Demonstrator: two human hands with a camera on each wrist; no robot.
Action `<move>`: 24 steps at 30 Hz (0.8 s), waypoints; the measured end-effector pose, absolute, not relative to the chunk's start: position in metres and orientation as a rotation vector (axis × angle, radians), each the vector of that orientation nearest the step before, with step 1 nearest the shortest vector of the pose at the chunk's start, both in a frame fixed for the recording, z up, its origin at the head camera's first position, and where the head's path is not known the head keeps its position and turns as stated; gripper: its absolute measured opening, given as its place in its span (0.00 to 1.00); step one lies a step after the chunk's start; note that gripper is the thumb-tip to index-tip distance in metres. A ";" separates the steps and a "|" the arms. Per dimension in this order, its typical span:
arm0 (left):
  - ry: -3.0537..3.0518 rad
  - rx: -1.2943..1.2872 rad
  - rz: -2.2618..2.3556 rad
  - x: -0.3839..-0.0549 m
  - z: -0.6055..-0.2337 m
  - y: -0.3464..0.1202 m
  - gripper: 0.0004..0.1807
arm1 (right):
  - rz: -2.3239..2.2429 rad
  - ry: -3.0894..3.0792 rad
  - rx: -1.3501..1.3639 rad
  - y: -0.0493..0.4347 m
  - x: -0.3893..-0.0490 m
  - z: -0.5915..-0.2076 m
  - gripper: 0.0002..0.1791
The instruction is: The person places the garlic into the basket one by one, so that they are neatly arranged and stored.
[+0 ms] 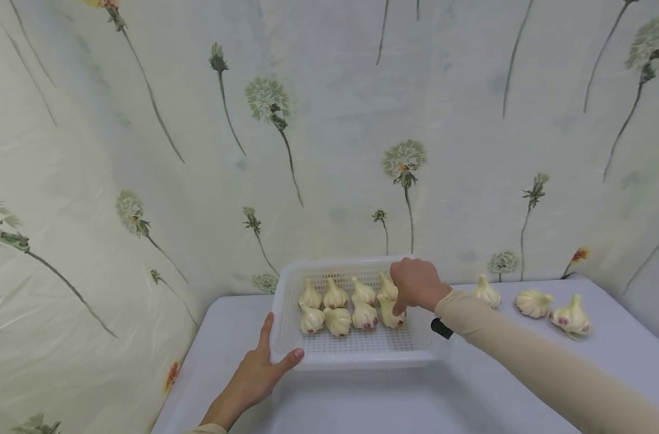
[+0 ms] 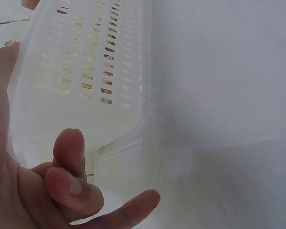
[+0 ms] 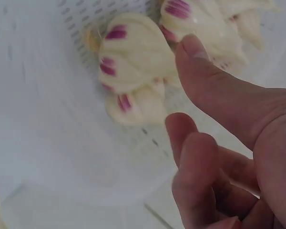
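A white plastic basket (image 1: 356,360) with perforated walls holds several garlic bulbs (image 1: 338,322) in two rows. My left hand (image 1: 253,374) holds its front left corner, thumb over the front rim and index finger along the left side. In the left wrist view the other fingers (image 2: 69,188) curl loosely by the corner. Over the basket's right part is my right hand (image 1: 418,283), beside the front-row end garlic bulb (image 3: 133,52). In the right wrist view its thumb tip is right at that bulb, and a gap shows between thumb and fingers.
Three more garlic bulbs (image 1: 533,303) lie on the white table (image 1: 622,374) right of the basket, one partly behind the right sleeve (image 1: 503,337). A curtain printed with dandelions (image 1: 329,150) hangs directly behind the table and along its left side.
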State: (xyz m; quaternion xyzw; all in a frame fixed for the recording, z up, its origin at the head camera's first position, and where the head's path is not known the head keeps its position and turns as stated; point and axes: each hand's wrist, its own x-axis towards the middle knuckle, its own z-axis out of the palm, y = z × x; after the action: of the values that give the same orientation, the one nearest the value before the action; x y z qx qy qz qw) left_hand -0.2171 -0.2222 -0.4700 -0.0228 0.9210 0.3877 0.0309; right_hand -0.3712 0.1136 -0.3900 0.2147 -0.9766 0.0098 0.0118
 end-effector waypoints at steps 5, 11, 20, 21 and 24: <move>2.812 -0.076 1.223 -0.216 -0.471 -0.222 0.62 | -0.004 -2.984 0.622 0.132 -0.370 -0.362 0.28; 2.814 -0.083 1.224 -0.214 -0.471 -0.224 0.62 | 0.021 -3.027 0.508 0.175 -0.369 -0.340 0.25; 2.821 -0.094 1.213 -0.213 -0.472 -0.224 0.62 | 0.062 -3.158 0.349 0.271 -0.367 -0.334 0.25; 2.822 -0.095 1.211 -0.213 -0.472 -0.224 0.62 | 0.058 -3.167 0.333 0.280 -0.367 -0.335 0.25; 2.834 -0.095 1.201 -0.213 -0.471 -0.224 0.62 | 0.051 -3.190 0.294 0.305 -0.365 -0.340 0.27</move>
State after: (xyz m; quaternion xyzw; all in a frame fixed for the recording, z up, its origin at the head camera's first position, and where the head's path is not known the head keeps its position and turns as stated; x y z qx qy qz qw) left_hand -0.2129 -0.2238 -0.4715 -0.0308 0.9198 0.3899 0.0311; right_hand -0.3648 0.3052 -0.3399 0.0917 -0.9952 0.0159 -0.0313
